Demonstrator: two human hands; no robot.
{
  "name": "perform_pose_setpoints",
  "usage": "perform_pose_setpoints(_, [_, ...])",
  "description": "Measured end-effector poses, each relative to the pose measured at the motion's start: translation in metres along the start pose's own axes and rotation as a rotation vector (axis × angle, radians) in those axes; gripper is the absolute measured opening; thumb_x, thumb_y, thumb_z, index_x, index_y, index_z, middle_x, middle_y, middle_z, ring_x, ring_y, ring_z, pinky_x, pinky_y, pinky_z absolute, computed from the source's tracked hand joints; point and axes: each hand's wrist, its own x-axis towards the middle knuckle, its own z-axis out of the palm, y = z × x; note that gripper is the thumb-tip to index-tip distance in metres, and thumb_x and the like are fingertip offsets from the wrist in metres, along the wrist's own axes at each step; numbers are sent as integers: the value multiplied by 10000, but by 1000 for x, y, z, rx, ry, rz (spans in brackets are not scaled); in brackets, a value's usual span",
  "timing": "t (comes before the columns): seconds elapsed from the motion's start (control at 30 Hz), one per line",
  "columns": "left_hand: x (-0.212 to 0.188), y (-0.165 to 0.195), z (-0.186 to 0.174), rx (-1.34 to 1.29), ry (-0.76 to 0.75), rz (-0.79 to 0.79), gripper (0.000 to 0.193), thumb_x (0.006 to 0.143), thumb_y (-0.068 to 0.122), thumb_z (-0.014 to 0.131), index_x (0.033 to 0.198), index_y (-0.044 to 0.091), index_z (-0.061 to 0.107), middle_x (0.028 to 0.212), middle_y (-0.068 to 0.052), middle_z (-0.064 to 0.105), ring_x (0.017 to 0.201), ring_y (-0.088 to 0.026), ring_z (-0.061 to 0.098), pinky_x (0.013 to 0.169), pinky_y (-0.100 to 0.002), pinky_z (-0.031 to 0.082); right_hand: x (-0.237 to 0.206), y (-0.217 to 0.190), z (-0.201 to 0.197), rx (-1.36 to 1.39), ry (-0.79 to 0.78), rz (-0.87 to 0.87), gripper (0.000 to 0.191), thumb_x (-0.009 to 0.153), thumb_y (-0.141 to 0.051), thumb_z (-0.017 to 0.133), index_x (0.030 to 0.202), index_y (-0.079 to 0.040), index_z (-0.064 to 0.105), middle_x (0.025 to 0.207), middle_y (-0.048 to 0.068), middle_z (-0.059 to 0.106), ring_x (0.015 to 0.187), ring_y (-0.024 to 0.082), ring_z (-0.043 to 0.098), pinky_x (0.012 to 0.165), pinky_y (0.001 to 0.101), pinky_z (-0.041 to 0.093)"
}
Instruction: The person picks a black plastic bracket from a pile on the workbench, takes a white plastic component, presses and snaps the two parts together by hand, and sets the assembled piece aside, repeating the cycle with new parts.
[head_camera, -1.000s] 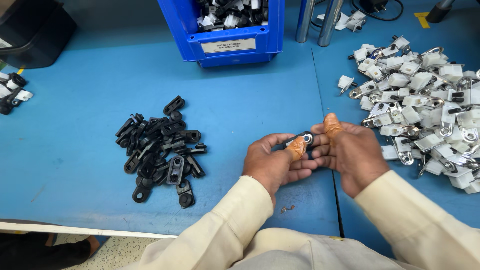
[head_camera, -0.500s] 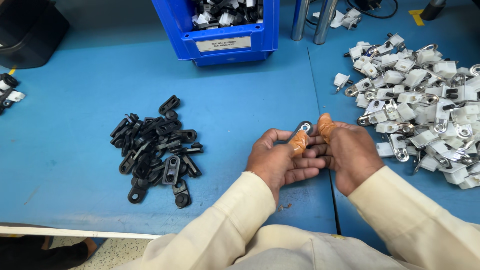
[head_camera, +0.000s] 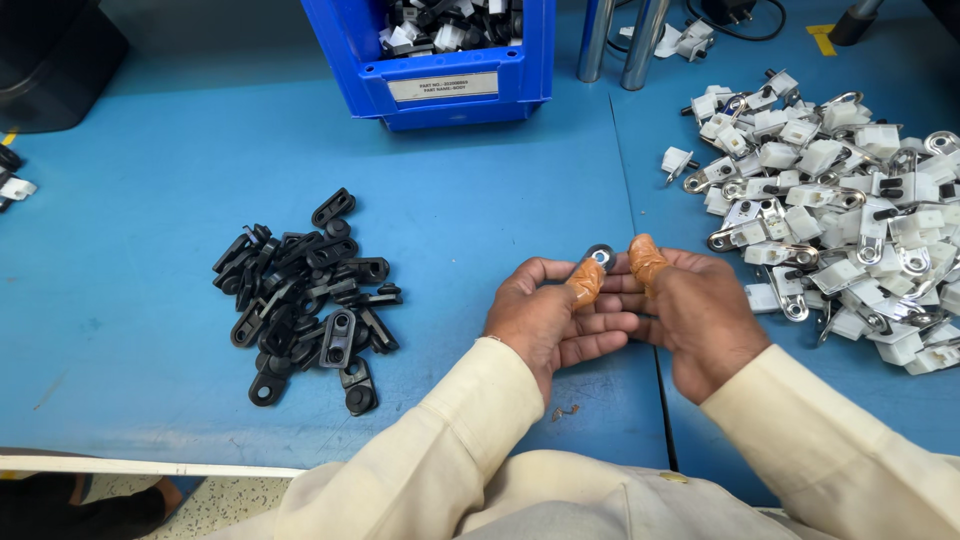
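Observation:
My left hand (head_camera: 552, 318) and my right hand (head_camera: 695, 312) meet over the blue table (head_camera: 150, 200), both thumbs wearing orange finger cots. Between the two thumbs I pinch a small black part with a metal eyelet (head_camera: 600, 256); the left palm faces up under it and most of the part is hidden by my fingers. A heap of black plastic clips (head_camera: 305, 295) lies to the left of my left hand. A big pile of white and metal parts (head_camera: 840, 215) spreads to the right of my right hand.
A blue bin (head_camera: 440, 60) holding assembled black and white parts stands at the back centre. Two metal posts (head_camera: 620, 40) rise beside it. A black container (head_camera: 50, 60) sits at the far left corner. The table's front edge runs just below my sleeves.
My hands have stayed together at the same spot. The eyelet end of the small part has turned upward and now sticks out above my thumbs.

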Motion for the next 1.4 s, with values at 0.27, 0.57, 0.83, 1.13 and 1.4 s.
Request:
perform_pose_setpoints(0.27, [-5, 5, 7, 277, 127, 71, 230, 930, -6, 568, 1154, 44, 548, 934, -216, 738, 693, -289, 776, 575, -360, 669, 7, -9, 14, -340, 6, -316, 225, 961, -171, 664, 993, 44, 720, 815, 131, 730, 638, 188, 663, 555, 313, 546])
perform_pose_setpoints(0.57, [-12, 6, 0, 349, 102, 118, 440, 901, 150, 717, 1295, 60, 543, 951, -177, 769, 715, -236, 778, 574, -308, 654, 6, -11, 6, -104, -138, -106, 192, 969, -146, 598, 1029, 16, 680, 922, 121, 727, 769, 189, 725, 681, 306, 634])
perform_pose_setpoints(0.83, [-25, 3, -21, 532, 139, 335, 702, 815, 31, 749, 1449, 175, 483, 1039, -91, 748, 724, -159, 779, 600, -283, 649, 12, -21, 8, -50, -65, 2, 184, 985, -115, 605, 1092, 31, 638, 952, 147, 733, 768, 189, 726, 688, 291, 613])
perform_pose_setpoints(1.13, [-11, 8, -21, 699, 276, 517, 287, 839, 122, 780, 1112, 73, 707, 893, -85, 795, 743, -106, 777, 682, -238, 648, 19, -16, 20, -23, -160, -11, 222, 976, -138, 650, 1105, 42, 647, 947, 131, 718, 741, 167, 700, 692, 283, 609])
perform_pose_setpoints(1.4, [-9, 17, -27, 494, 326, 256, 307, 840, 145, 775, 1140, 106, 724, 933, -76, 800, 801, -147, 769, 714, -281, 628, 19, -13, 33, -117, -160, -114, 221, 930, -46, 646, 1140, 23, 659, 996, 127, 750, 843, 185, 721, 781, 301, 623])
